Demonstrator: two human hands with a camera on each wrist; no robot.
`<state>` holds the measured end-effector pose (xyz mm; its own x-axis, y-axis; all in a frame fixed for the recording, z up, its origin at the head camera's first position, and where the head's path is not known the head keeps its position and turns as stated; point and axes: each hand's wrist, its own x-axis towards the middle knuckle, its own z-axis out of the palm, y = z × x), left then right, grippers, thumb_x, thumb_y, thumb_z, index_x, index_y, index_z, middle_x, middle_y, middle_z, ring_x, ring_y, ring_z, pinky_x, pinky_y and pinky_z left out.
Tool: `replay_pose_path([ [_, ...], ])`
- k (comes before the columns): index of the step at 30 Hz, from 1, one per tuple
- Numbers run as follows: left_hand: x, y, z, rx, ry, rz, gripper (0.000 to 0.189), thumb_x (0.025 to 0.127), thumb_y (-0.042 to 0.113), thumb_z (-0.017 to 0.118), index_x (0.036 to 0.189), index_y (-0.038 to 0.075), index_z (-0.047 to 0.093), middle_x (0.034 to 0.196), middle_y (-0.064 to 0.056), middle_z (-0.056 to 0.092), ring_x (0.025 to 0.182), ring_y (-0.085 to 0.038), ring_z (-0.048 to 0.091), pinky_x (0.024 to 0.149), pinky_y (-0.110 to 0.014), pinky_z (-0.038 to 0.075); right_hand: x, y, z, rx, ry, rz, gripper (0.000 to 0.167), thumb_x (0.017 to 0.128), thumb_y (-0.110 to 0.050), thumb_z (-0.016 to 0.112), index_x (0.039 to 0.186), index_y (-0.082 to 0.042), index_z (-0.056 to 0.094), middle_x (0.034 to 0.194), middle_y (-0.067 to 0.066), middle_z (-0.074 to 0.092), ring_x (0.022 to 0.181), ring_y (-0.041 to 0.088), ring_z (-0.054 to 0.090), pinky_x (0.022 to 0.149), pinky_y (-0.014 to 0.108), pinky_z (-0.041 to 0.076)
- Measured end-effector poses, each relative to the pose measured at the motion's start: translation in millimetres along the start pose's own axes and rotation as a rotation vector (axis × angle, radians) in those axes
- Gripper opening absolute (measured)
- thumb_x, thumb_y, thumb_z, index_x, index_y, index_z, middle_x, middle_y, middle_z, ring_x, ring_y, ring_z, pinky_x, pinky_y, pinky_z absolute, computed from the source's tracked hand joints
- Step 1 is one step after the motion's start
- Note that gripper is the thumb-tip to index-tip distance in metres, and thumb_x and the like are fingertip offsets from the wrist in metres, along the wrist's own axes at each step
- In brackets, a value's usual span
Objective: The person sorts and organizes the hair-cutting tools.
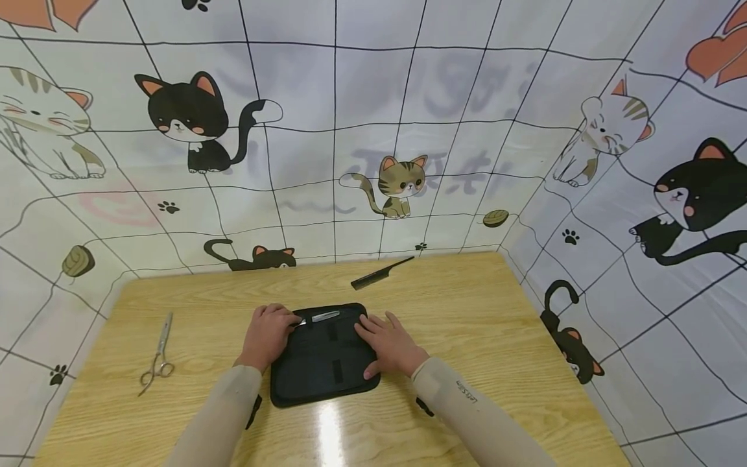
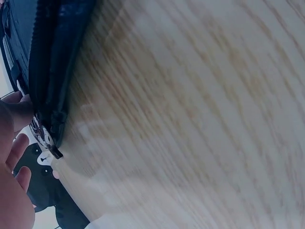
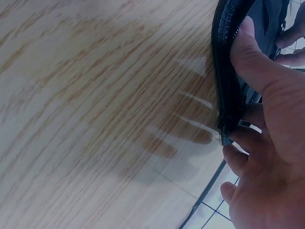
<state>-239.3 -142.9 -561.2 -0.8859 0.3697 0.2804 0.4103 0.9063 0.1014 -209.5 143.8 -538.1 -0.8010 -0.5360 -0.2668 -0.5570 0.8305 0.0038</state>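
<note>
A black zip case (image 1: 315, 379) lies on the wooden table with its inner face up, showing elastic loops. At its upper left my left hand (image 1: 268, 337) pinches the handle end of silver scissors (image 1: 325, 316), whose blade passes under a loop. The handle is mostly hidden by the fingers. Spread over the case's right edge, my right hand (image 1: 392, 345) rests with fingers fairly straight. In the right wrist view its thumb (image 3: 245, 52) presses on the zipped edge, and a zipper pull (image 3: 225, 138) hangs near the fingertips.
Another pair of silver scissors (image 1: 159, 357) lies on the table to the left. A black tail comb (image 1: 379, 275) lies beyond the case, near the back edge. Cat-patterned cloth (image 1: 315, 162) hangs behind and at both sides of the table (image 1: 467, 311).
</note>
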Motion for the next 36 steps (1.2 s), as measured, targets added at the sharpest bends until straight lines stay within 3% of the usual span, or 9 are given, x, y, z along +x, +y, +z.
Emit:
replay_pose_path([
  [11, 3.3, 3.9, 2.6, -0.014, 0.023, 0.006, 0.018, 0.084, 0.011, 0.075, 0.099, 0.02, 0.078, 0.096, 0.001, 0.075, 0.105, -0.024, 0.062, 0.096, -0.049, 0.045, 0.4, -0.4, 0.5, -0.001, 0.0, 0.008, 0.101, 0.075, -0.068, 0.066, 0.156, -0.022, 0.026, 0.164, 0.001, 0.021, 0.151, 0.02, 0.022, 0.122, 0.052, 0.013],
  [19, -1.1, -1.2, 3.9, 0.049, 0.042, 0.009, 0.022, 0.083, 0.018, 0.078, 0.105, 0.015, 0.075, 0.11, -0.002, 0.072, 0.112, -0.025, 0.06, 0.099, -0.049, 0.044, 0.0, -1.1, 0.7, 0.001, -0.006, 0.009, 0.101, 0.075, -0.068, 0.067, 0.156, -0.022, 0.026, 0.164, 0.001, 0.021, 0.151, 0.02, 0.021, 0.123, 0.052, 0.013],
  [29, 0.9, 5.5, 3.0, 0.04, 0.01, -0.02, 0.016, 0.084, 0.016, 0.076, 0.1, 0.015, 0.075, 0.106, -0.001, 0.073, 0.11, -0.025, 0.059, 0.098, -0.05, 0.044, -1.5, -1.0, 0.4, 0.006, 0.003, 0.006, 0.1, 0.075, -0.067, 0.068, 0.155, -0.021, 0.028, 0.163, 0.002, 0.023, 0.151, 0.021, 0.023, 0.122, 0.052, 0.015],
  [36, 2.7, 8.3, 6.9, 0.026, 0.032, -0.032, 0.014, 0.083, 0.015, 0.076, 0.097, 0.015, 0.076, 0.103, -0.001, 0.074, 0.108, -0.025, 0.06, 0.098, -0.049, 0.044, 0.0, -0.3, 2.7, 0.009, 0.002, 0.014, 0.101, 0.075, -0.067, 0.068, 0.155, -0.022, 0.027, 0.163, 0.002, 0.022, 0.151, 0.02, 0.022, 0.122, 0.052, 0.013],
])
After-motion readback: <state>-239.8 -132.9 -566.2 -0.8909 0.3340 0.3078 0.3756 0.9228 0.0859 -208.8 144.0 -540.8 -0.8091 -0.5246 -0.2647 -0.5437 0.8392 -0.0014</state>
